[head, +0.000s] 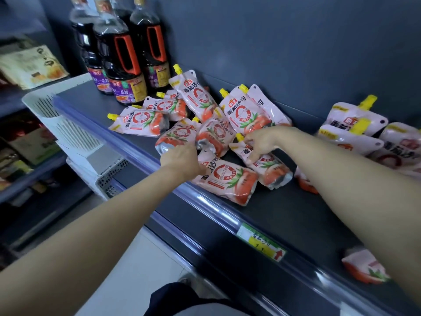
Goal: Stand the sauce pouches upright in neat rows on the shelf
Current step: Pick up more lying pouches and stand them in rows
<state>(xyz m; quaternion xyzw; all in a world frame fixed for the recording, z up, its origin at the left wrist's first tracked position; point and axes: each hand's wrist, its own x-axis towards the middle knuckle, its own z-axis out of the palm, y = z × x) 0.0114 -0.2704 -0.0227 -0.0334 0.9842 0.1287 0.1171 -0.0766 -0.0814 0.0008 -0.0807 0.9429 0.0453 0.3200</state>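
My left hand (182,159) bends its fingers down into the heap. I can't tell whether they grip, but its thumb touches the front tomato sauce pouch (227,181). My right hand (262,142) curls round the spout end of the neighbouring pouch (271,169). Both pouches lie flat on the dark shelf (284,215), with soy sauce bottles (123,65) standing behind.

The sauce pouches (200,96), right of the dark bottles (123,87), read 番茄沙司 beneath a red 海天 logo. The bottles' purple labels show 海天 and 一品鲜. The price tag (262,242), at the front of the shelf (284,215) well right of the bottles, bears a red upward arrow; its handwriting is illegible.
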